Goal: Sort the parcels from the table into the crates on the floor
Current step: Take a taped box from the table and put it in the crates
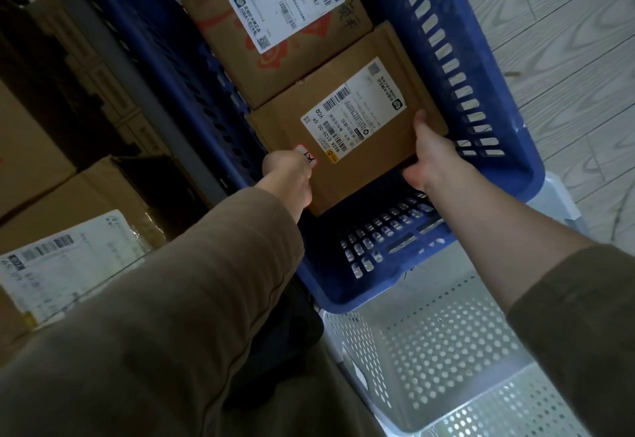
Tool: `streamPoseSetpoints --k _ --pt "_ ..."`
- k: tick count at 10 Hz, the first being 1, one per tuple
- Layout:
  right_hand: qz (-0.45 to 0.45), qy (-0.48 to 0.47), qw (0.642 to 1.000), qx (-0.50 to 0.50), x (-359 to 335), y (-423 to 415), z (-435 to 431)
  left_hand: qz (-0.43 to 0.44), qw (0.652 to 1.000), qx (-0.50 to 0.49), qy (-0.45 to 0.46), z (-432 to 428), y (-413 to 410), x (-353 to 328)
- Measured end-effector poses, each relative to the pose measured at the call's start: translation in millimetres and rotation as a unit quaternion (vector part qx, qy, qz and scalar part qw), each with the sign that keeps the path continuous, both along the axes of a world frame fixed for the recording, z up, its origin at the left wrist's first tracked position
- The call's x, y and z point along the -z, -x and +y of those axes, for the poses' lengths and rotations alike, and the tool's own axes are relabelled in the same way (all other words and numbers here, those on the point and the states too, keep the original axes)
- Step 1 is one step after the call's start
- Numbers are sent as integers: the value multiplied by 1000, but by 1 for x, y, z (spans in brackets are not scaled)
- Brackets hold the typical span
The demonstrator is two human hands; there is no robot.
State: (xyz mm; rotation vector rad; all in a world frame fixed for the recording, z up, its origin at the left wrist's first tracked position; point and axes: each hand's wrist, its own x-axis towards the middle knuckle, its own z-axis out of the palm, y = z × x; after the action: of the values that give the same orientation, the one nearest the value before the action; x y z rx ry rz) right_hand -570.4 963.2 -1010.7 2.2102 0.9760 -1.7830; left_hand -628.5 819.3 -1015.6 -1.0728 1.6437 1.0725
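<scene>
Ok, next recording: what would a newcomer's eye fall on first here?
The brown cardboard parcel with a white shipping label, mid-frame, sits in the grip of the left hand at its near corner and the right hand at its right edge, inside the blue crate. Behind it in that crate lies a second labelled parcel with red print. Nearer the camera stands a white perforated crate.

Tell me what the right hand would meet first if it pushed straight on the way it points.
Beyond the parcel it grips, the right hand is aimed at the red-printed box farther in the blue crate. The parcel's far edge seems to abut that box, though depth is unclear.
</scene>
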Motion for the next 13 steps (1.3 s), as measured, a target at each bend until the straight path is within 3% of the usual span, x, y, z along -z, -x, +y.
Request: streamPoseSetpoints --k 1,2,3,4,5,6,8,9,11,13 --pt "11 -8 997 -70 -5 -7 0 11 999 31 8 5 2 -25" --pt "-16 -69 968 -241 -19 -19 -3 126 954 257 83 1 -6 -25" --pt "-38 -171 858 -483 -29 -29 -7 199 837 505 72 -1 -12 -39" --pt "-76 -246 722 -643 -25 -36 -10 171 757 630 38 0 -17 -35" --pt "-112 -256 658 -699 -13 -43 -12 140 685 712 64 1 -16 -29" --pt "-141 -225 651 -711 -10 -38 -12 133 672 725 72 3 -17 -29" --pt "-164 -159 682 -695 -17 -15 -8 141 671 725 68 -1 -18 -28" --pt "-160 -138 679 -703 -23 -12 -3 159 682 712 52 -4 -15 -27" --pt "-102 -121 720 -676 -47 -19 0 164 765 622 -23 -8 -2 -61" --pt "-74 -142 732 -662 -110 -19 -17 173 897 405 -32 -39 5 -132"
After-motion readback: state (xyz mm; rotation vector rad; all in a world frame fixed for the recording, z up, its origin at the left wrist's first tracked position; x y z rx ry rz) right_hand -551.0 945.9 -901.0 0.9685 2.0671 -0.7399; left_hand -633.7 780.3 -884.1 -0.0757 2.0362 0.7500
